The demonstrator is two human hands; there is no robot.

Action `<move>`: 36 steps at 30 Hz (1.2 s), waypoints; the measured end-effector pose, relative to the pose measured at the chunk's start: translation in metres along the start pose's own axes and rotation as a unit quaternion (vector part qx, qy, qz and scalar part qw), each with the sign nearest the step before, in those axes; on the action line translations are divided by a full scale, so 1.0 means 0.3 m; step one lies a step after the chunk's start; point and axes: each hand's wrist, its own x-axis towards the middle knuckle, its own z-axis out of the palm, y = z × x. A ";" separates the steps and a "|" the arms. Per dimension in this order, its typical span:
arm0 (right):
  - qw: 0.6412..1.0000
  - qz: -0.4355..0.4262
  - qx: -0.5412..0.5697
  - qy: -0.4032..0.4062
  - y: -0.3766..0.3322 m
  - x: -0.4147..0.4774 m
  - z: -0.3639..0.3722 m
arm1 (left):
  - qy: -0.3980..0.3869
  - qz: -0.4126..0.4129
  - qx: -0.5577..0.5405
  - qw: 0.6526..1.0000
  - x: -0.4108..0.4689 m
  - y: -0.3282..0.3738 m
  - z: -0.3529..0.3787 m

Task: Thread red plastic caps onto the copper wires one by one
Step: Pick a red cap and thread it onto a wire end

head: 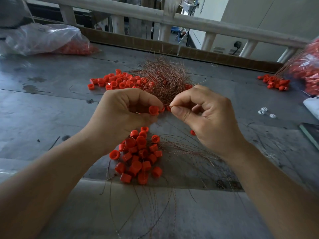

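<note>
Now left hand pinches red cap, open end up.

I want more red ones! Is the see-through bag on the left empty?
Not empty. Red caps show through the clear bag, bunched at its right end.

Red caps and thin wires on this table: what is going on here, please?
A person is threading caps onto wires by hand. The left hand holds one red plastic cap; the right hand pinches what seems a copper wire strand just beside it. Behind lie the copper wire bundle and a pile of loose caps; a nearer heap of caps, tangled with wires, lies between the forearms.
</note>
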 end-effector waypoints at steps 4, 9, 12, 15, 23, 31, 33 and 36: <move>0.999 0.014 0.010 -0.038 -0.006 -0.004 0.009 | 0.004 -0.005 -0.038 0.999 -0.004 0.007 0.009; 0.997 0.043 0.011 -0.060 -0.004 -0.007 0.013 | -0.011 0.006 -0.061 0.998 -0.007 0.010 0.015; 0.996 0.051 0.012 -0.066 -0.005 -0.009 0.013 | -0.016 0.011 -0.060 0.998 -0.008 0.007 0.010; 0.995 0.062 0.017 -0.071 -0.004 -0.010 0.009 | -0.018 0.010 -0.074 0.997 -0.009 0.004 0.006; 0.994 0.064 0.017 -0.083 -0.006 -0.010 0.005 | -0.042 0.010 -0.084 0.996 -0.012 -0.001 0.004; 0.992 0.086 0.030 -0.090 -0.021 -0.005 -0.001 | -0.059 0.023 -0.069 0.996 -0.014 -0.003 0.003; 0.990 0.095 0.039 -0.094 -0.023 -0.005 -0.004 | -0.066 0.026 -0.065 0.995 -0.017 -0.004 0.002; 0.985 0.123 0.056 -0.105 -0.020 -0.004 -0.007 | -0.079 0.026 -0.053 0.995 -0.016 -0.003 0.003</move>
